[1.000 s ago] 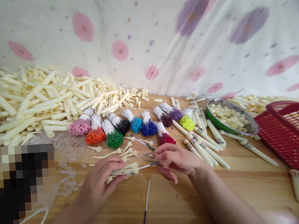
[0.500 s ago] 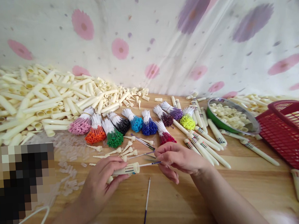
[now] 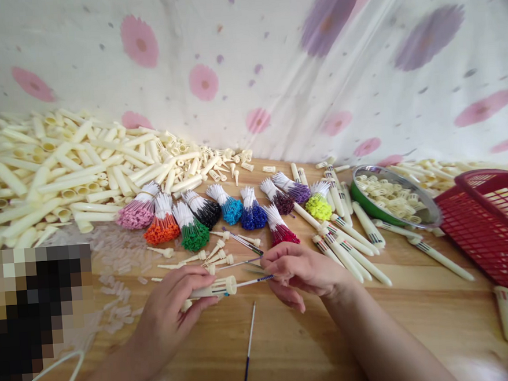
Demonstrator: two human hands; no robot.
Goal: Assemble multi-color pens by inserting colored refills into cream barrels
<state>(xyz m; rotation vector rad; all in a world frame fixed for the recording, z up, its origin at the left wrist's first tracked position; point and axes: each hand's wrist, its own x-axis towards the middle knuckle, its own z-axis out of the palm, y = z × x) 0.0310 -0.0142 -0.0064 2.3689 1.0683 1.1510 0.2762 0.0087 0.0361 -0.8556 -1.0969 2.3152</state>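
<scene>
My left hand (image 3: 181, 303) is closed around a cream slotted pen barrel part (image 3: 221, 287), its open end turned to the right. My right hand (image 3: 301, 271) pinches a thin pen refill (image 3: 255, 281), white at one end and dark blue at the other. The refill's white end reaches the mouth of the barrel part; how deep it sits I cannot tell. Below the hands, a loose refill (image 3: 249, 350) with a dark blue end lies on the wooden table (image 3: 308, 349). Behind the fingers lie several cream pointed pieces (image 3: 217, 250) and a few loose refills (image 3: 245, 243).
Rubber-banded refill bundles (image 3: 252, 209) in several colours stand behind the hands. A heap of cream tubes (image 3: 52, 164) fills the left. Assembled pens (image 3: 349, 250), a green-sided bowl (image 3: 368, 208) of slotted parts and a red basket (image 3: 479, 238) are on the right. Clear small tubes (image 3: 118, 298) are scattered left.
Almost nothing differs. My right hand and the refill have shifted very slightly left, toward the barrel part; my left hand keeps its hold.
</scene>
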